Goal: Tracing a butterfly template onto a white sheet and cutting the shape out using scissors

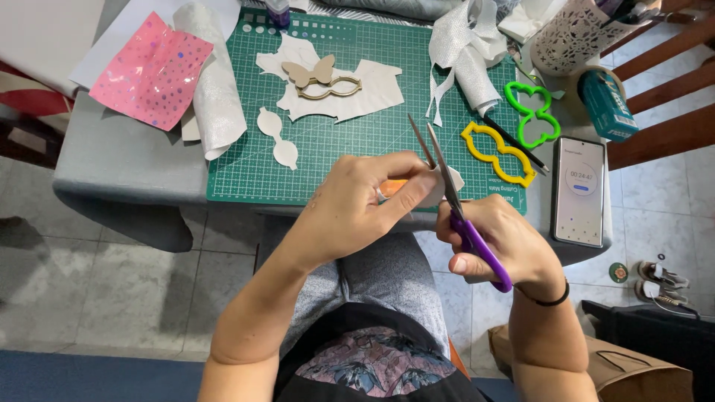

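- Over the near edge of the green mat (pixel 328 160), the left hand (pixel 357 205) pinches a small pale scrap (pixel 441 184) between thumb and fingers, likely to keep it taut and off the table for the blades.
- Right hand (pixel 503 242) is closed through the purple handles of the scissors (pixel 447 186); the blades stand slightly parted, tips pointing away, crossing the scrap just beside the left fingertips.
- Both hands hang above the lap, clear of the table edge, so the scrap can turn freely.
- On the mat lie a white bow-shaped cutout (pixel 277 138), a tan butterfly shape (pixel 313 71) on pale offcuts, and glittery silver strips (pixel 465 56) at the far right corner.
- Yellow template (pixel 497 154) and green template (pixel 532 112) sit at the mat's right edge, a pencil (pixel 518 145) between them; a phone (pixel 579 191) lies just beyond, near the table's edge.
- Pink dotted sheet (pixel 153 71) rests well to the left, overhanging the table's corner.
- Middle of the mat is bare, leaving room to set pieces down.
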